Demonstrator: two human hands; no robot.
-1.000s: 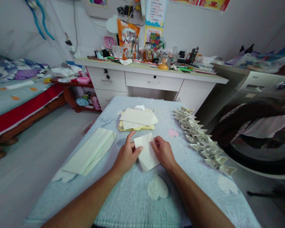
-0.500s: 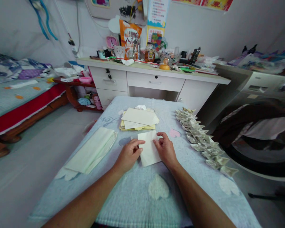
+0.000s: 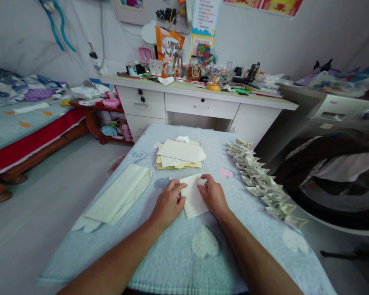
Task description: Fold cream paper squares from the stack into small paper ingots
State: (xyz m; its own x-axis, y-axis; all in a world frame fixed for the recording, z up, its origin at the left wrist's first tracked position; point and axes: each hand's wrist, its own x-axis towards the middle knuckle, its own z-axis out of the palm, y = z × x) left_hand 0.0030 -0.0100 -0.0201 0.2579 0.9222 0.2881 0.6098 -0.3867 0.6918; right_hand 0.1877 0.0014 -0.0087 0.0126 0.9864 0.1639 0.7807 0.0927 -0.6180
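A small cream sheet of paper (image 3: 193, 196) lies on the cloth-covered table between my hands. My left hand (image 3: 169, 200) grips its left edge, with the thumb and bent fingers close together there. Along the right edge, my right hand (image 3: 213, 194) holds the sheet, thumb on top and index finger curled at the upper corner. Just beyond the sheet sits a pile of cream and yellowish papers (image 3: 181, 151). To the left rests a thick stack of larger folded paper (image 3: 119, 194). Rows of folded paper pieces with pointed tips (image 3: 261, 180) run down the right side.
A pale blue cloth with heart shapes (image 3: 159, 254) covers the table. Behind stands a white desk (image 3: 199, 108) crowded with jars, a snack bag and a pink clock. A washing machine (image 3: 331, 119) is at the right, a bed (image 3: 33, 119) at the left.
The sheet has shifted slightly toward me, its top edge now lower. My left fingers have bent in more at its left edge. The piles look unmoved.
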